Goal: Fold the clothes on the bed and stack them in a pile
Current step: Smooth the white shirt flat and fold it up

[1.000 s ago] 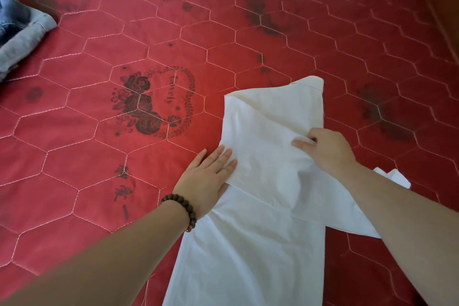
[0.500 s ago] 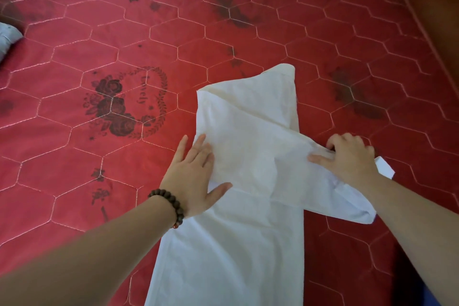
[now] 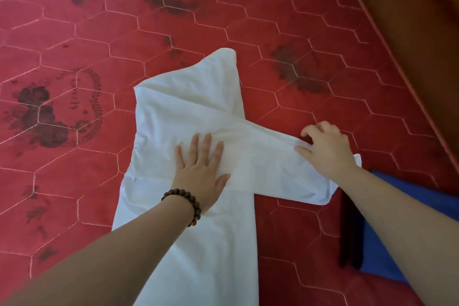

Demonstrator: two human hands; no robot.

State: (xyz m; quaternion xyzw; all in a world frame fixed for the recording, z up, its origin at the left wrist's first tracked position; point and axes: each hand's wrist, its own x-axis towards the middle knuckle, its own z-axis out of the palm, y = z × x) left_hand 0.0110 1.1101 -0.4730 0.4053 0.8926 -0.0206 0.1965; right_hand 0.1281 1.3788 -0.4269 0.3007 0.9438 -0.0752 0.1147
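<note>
Moved onto the white cotton shirt (image 3: 198, 112), the left hand (image 3: 201, 169) presses flat, fingers straight. Right hand (image 3: 327, 149) pinches the folded sleeve on the red quilted bed (image 3: 223, 7).

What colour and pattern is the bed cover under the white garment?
Red, quilted in pale hexagon stitching with dark floral prints; bed cover shows only in the head view.

Red bed cover (image 3: 74, 181) lies flat and bare to left of white shirt (image 3: 198, 112): lots of room there for my left hand (image 3: 201, 169). Far side past shirt flat too. My right hand (image 3: 327, 149) sits at sleeve end; brown wooden edge (image 3: 409, 45) near it, on right. Blue cloth (image 3: 387, 256) and dark strip (image 3: 350, 236) lie under my right arm, blocking that corner.
</note>
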